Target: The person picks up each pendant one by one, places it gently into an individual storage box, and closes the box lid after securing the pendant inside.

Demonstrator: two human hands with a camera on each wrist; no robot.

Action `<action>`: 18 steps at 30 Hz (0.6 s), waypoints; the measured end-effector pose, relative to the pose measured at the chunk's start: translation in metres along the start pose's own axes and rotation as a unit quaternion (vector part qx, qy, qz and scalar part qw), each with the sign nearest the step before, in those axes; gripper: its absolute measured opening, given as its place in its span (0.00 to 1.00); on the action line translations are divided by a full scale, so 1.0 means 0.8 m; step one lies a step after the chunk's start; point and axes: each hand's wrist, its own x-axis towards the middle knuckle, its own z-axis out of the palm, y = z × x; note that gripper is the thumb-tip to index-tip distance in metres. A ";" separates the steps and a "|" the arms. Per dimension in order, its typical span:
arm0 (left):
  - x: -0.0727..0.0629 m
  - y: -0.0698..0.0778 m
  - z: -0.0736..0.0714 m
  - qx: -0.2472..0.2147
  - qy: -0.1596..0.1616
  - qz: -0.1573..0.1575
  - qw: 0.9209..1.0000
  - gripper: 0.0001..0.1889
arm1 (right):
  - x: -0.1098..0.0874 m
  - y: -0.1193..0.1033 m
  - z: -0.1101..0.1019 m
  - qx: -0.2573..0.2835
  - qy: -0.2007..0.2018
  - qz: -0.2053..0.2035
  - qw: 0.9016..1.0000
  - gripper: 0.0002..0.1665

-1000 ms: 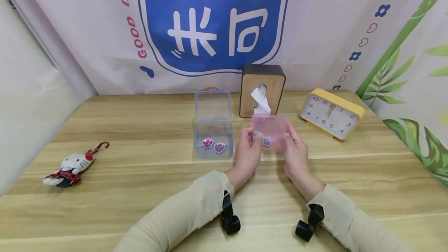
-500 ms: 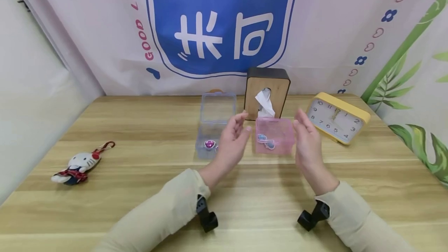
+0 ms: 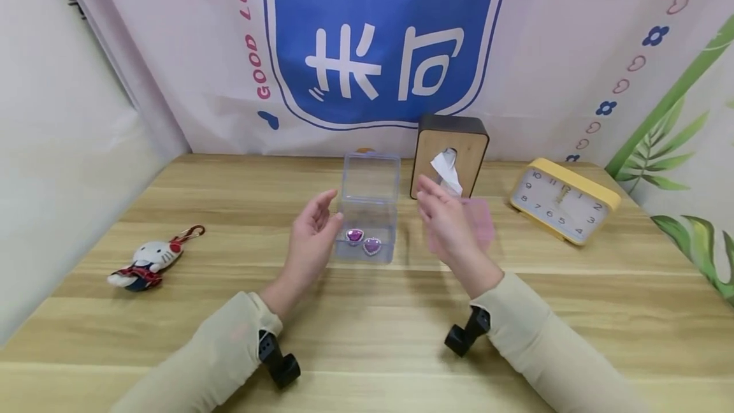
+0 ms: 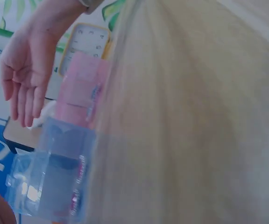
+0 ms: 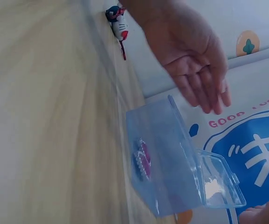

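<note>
A clear blue plastic box (image 3: 352, 253) stands with its hinged lid (image 3: 371, 175) raised. Inside lie a magenta heart-shaped gem (image 3: 354, 235) and a purple one (image 3: 372, 246), both with beaded rims. My left hand (image 3: 309, 234) hovers just left of this box, fingers loosely extended, holding nothing. To the box's right, my right hand (image 3: 450, 222) is in the air, also holding nothing, its fingers fairly straight in the left wrist view. Partly hidden behind that hand is a clear pink box (image 3: 482, 225); blue gems (image 4: 95, 98) show through its wall in the left wrist view.
Behind the boxes stands a wooden tissue box (image 3: 430, 164) with a tissue (image 3: 448, 171) sticking out. A yellow clock (image 3: 564, 199) leans at the right. On the left lies a plush cat keychain (image 3: 150, 259) with a red clip. A printed cloth (image 3: 218, 113) hangs along the table's back edge.
Both hands have let go of the pink box and moved left, to either side of the blue box. The pink box stays on the table. The head view has shifted somewhat left.
</note>
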 end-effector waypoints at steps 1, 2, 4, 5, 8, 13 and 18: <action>0.001 -0.004 -0.002 -0.002 0.003 -0.015 1.000 0.24 | 0.005 0.001 0.005 0.001 0.001 0.006 1.000 0.30; 0.001 -0.008 -0.002 -0.006 0.005 -0.028 1.000 0.25 | 0.010 0.002 0.009 -0.004 0.003 0.010 1.000 0.31; 0.001 -0.016 -0.004 -0.013 0.006 -0.046 0.999 0.28 | 0.020 0.004 0.016 -0.008 0.006 0.021 1.000 0.32; 0.001 -0.020 -0.004 -0.015 0.005 -0.051 0.999 0.29 | 0.025 0.005 0.019 -0.013 0.009 0.027 1.000 0.32; 0.000 -0.028 -0.003 -0.024 -0.003 -0.068 0.997 0.32 | 0.037 0.010 0.026 -0.029 0.022 0.047 0.998 0.34; -0.002 -0.033 0.000 -0.035 -0.019 -0.094 0.995 0.34 | 0.048 0.019 0.034 -0.069 0.034 0.084 0.993 0.36; -0.005 -0.037 0.004 -0.036 -0.023 -0.111 0.993 0.35 | 0.056 0.021 0.041 -0.075 0.035 0.091 0.992 0.35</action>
